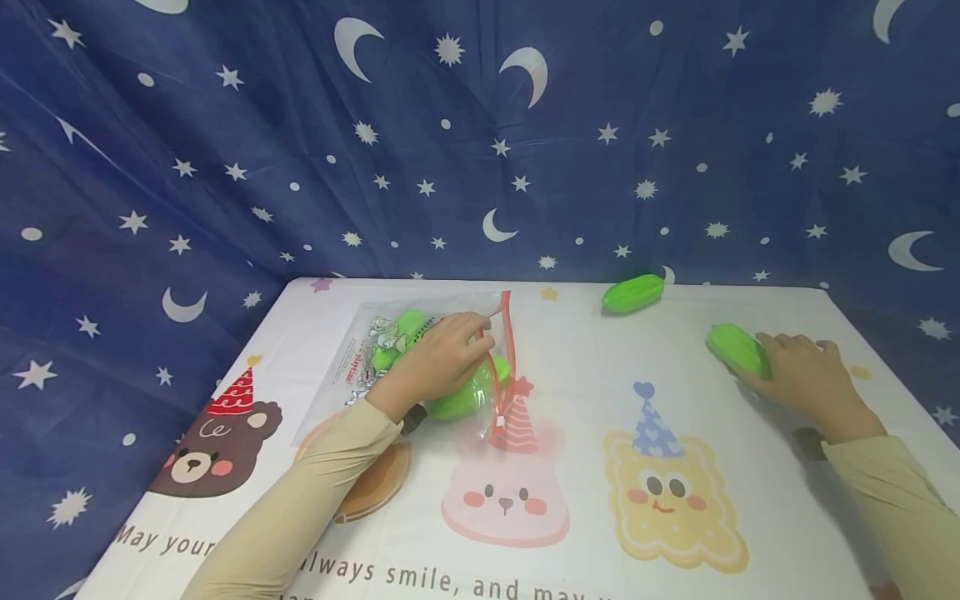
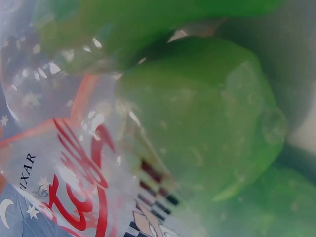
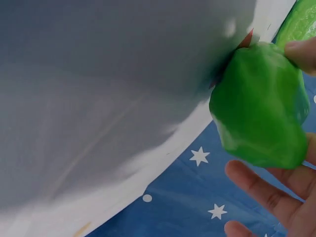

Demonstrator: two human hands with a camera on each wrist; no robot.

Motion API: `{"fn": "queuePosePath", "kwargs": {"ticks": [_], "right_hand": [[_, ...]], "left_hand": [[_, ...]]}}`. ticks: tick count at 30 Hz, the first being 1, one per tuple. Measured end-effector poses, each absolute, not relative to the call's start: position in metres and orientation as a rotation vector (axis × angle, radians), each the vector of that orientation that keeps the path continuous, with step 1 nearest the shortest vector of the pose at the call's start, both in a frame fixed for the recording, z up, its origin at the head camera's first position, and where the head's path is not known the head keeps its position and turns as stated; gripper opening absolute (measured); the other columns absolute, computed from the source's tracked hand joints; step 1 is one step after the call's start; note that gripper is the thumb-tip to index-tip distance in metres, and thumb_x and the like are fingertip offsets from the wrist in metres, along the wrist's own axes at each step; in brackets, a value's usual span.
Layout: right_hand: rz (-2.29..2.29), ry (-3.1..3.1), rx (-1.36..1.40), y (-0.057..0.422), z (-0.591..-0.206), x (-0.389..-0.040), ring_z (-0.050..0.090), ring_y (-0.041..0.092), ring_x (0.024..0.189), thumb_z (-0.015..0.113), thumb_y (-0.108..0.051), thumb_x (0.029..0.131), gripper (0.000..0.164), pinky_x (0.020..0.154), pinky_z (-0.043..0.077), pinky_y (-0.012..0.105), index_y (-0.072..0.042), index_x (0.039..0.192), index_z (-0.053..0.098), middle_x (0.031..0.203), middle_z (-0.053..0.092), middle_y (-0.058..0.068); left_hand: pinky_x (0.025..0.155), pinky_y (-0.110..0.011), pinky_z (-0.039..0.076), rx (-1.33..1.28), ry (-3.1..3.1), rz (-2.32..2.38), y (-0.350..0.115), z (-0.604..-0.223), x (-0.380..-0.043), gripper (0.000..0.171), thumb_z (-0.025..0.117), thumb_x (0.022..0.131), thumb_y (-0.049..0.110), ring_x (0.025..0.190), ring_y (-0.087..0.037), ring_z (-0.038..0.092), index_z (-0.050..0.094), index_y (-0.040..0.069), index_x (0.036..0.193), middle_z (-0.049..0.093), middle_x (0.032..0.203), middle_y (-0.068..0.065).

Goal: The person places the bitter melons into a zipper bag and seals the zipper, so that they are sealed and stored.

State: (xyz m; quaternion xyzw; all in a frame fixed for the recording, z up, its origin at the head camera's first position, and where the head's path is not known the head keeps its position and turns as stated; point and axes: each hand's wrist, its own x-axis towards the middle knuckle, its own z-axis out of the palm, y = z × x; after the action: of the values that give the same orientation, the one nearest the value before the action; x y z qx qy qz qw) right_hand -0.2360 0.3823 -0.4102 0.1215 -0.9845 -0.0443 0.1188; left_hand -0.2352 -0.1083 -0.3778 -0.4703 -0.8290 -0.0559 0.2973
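On the left of the table lies a clear zip bag [image 1: 322, 408] with a red-orange zip, printed with cartoon figures and red lettering. Several green vegetables [image 1: 457, 400] show through its plastic, and they fill much of the left wrist view [image 2: 197, 113]. My left hand [image 1: 438, 358] lies over the bag and grips its edge near the zip, fingers bent. At the right, my right hand [image 1: 806, 379] holds a lumpy, glossy green vegetable [image 3: 259, 106] between thumb and fingers. Its thumb presses the top while fingers support the underside.
A long, ridged green vegetable [image 1: 633, 293] lies near the table's back edge, right of the middle. The white tablecloth [image 1: 585, 500] carries printed cartoon figures and words. Behind the table hangs a blue curtain [image 1: 570, 200] with moons and stars.
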Motion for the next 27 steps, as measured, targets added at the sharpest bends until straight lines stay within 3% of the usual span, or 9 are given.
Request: {"fn": "queuePosePath", "kwargs": {"ticks": [7, 16, 23, 27], "right_hand": [[-0.057, -2.848, 0.417, 0.3825, -0.4119, -0.2364, 0.057, 0.047, 0.089, 0.072, -0.030, 0.073, 0.062, 0.072, 0.041, 0.064, 0.014, 0.113, 0.053, 0.101, 0.058, 0.033], [-0.045, -2.872, 0.462, 0.3852, -0.4115, -0.2340, 0.056, 0.047, 0.094, 0.075, -0.024, 0.069, 0.063, 0.075, 0.040, 0.065, 0.007, 0.119, 0.052, 0.106, 0.057, 0.031], [-0.063, -2.882, 0.495, 0.3880, -0.4089, -0.2315, 0.058, 0.047, 0.091, 0.076, -0.019, 0.069, 0.062, 0.073, 0.041, 0.064, 0.001, 0.122, 0.049, 0.104, 0.059, 0.030], [-0.057, -2.876, 0.501, 0.3882, -0.4088, -0.2302, 0.058, 0.047, 0.092, 0.076, -0.018, 0.069, 0.063, 0.075, 0.041, 0.064, 0.004, 0.122, 0.049, 0.105, 0.058, 0.031]], "left_hand": [[0.097, -0.037, 0.047, -1.246, -2.208, -0.144, -0.1085, -0.3782, -0.2351, 0.005, 0.058, 0.086, 0.007, 0.103, -0.028, 0.057, 0.057, 0.005, 0.091, 0.059, 0.107, -0.012], [0.098, -0.037, 0.046, -1.249, -2.219, -0.148, -0.1083, -0.3788, -0.2358, 0.004, 0.058, 0.087, 0.008, 0.104, -0.028, 0.057, 0.057, 0.006, 0.091, 0.059, 0.108, -0.012], [0.097, -0.037, 0.047, -1.248, -2.202, -0.144, -0.1087, -0.3791, -0.2365, 0.005, 0.059, 0.086, 0.007, 0.103, -0.028, 0.058, 0.056, 0.006, 0.090, 0.059, 0.107, -0.013], [0.096, -0.037, 0.047, -1.250, -2.197, -0.149, -0.1088, -0.3790, -0.2365, 0.005, 0.059, 0.086, 0.007, 0.102, -0.028, 0.058, 0.056, 0.006, 0.089, 0.059, 0.107, -0.012]]}}
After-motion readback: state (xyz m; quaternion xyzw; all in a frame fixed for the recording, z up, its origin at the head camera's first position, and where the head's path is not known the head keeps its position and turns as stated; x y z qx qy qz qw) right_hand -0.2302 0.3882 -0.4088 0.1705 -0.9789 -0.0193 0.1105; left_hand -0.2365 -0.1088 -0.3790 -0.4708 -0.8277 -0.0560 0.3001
